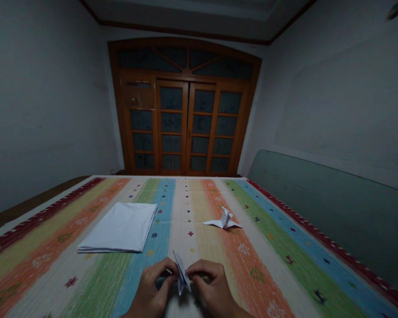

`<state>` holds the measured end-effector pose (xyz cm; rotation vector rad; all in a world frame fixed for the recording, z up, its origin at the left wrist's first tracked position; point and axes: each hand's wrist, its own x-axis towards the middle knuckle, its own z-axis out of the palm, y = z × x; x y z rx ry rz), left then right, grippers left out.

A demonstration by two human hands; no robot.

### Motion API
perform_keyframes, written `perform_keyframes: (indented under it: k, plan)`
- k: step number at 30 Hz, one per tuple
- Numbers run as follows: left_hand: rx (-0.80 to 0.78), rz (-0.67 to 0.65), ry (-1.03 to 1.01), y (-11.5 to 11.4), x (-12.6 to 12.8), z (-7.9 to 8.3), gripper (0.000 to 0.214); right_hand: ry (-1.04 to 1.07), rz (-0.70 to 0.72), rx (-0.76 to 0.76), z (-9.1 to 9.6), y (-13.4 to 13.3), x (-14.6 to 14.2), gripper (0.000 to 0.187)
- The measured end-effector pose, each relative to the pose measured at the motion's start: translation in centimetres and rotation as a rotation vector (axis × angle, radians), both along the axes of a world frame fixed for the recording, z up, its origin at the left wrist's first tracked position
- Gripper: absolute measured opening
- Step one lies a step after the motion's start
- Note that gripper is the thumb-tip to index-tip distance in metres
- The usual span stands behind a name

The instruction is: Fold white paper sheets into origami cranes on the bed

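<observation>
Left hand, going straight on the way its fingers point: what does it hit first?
The folded paper that the left hand pinches, then the right hand just behind it. The paper bird farther up the cloth looks off that line, though depth is unclear.

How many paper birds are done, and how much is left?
One folded paper bird already sits on the striped cloth. The left hand and right hand pinch a second, partly folded piece. A stack of white sheets lies unfolded beside them.

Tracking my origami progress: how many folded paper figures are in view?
2: a finished crane on the striped cloth, right of centre; a part-folded piece pinched between left hand and right hand.
</observation>
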<state>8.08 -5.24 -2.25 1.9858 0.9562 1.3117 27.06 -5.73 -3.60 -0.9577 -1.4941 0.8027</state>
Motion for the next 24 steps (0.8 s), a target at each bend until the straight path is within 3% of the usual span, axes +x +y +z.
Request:
perform_keyframes:
  k: [6,12,16,24]
  plan:
    - [0.078,-0.006,0.020,-0.1,-0.1,-0.8,0.018,-0.013,0.037,0.023,-0.2,0.1,0.2,0.026]
    - [-0.146,-0.107,-0.136,0.4,0.2,-0.7,0.008,0.054,0.049,-0.018,-0.6,0.4,0.3,0.019]
    - [-0.272,-0.100,-0.250,0.7,0.4,-0.7,0.025,0.081,0.139,0.029,-0.2,0.3,0.4,0.015]
    - [-0.264,-0.124,-0.196,0.6,0.1,-0.9,0.035,0.101,0.194,-0.046,-1.0,0.8,0.1,0.033]
